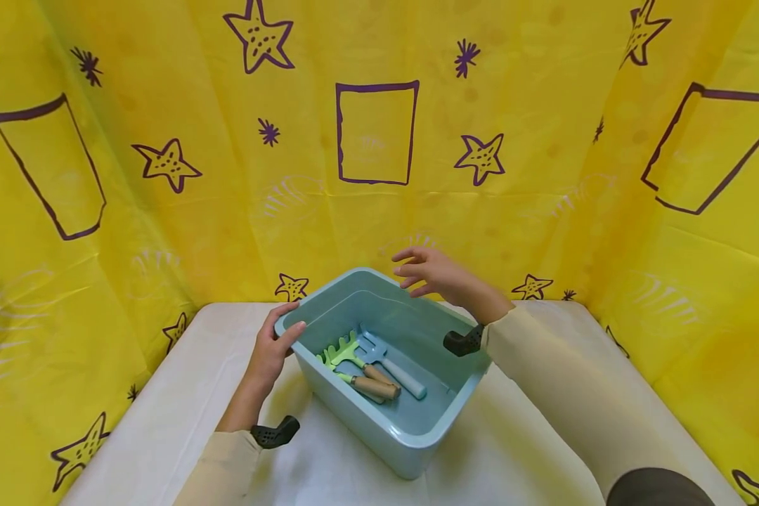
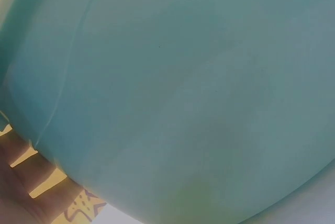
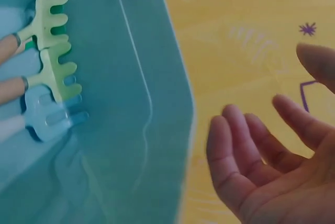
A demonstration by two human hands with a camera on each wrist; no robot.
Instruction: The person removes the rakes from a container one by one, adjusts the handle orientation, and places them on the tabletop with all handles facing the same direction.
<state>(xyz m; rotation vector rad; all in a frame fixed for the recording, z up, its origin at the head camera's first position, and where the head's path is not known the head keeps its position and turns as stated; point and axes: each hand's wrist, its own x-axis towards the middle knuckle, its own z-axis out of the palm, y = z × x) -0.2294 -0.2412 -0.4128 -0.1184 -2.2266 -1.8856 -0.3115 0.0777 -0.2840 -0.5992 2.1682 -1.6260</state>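
2 green rakes (image 3: 48, 72) and 1 blue fork (image 1: 395, 368) lie down on the tub (image 1: 360, 418) floor, left hand (image 1: 272, 351) grips the tub's left corner by the rim! Right hand (image 1: 433, 273) hovers by the tub's far rim, fingers apart, loosely bent, holding nothing.

A bin (image 1: 379, 440) stands on a table (image 1: 211, 365), with a curtain (image 1: 379, 218) behind it and to both sides. On the bin's floor, handles toward the near right, lie one small rake (image 1: 373, 387) at left, a second rake (image 1: 359, 362) in the middle and a fork (image 1: 403, 377) at right. A left hand (image 1: 275, 348) is on the bin's left corner; a right hand (image 1: 436, 272) is beside the far rim, apart from it.
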